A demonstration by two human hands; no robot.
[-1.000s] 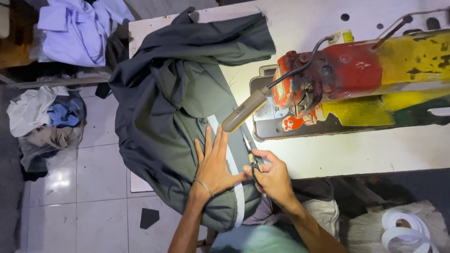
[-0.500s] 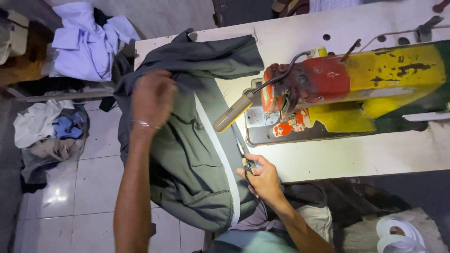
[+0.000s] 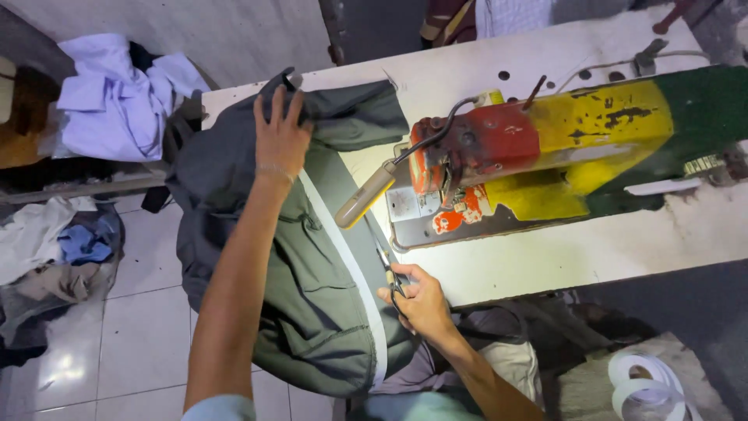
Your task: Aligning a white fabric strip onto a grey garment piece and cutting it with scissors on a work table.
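The left hand [image 3: 282,136] lies with fingers spread flat on a dark grey-green woven garment [image 3: 304,296] draped off the white table [image 3: 545,265]. A white tape strip [image 3: 343,249] runs from below those fingers toward the right hand [image 3: 419,300], whose fingers pinch small metal snips [image 3: 392,274] against the cloth. Beyond them sits a chipped red-and-yellow sewing machine [image 3: 530,156].
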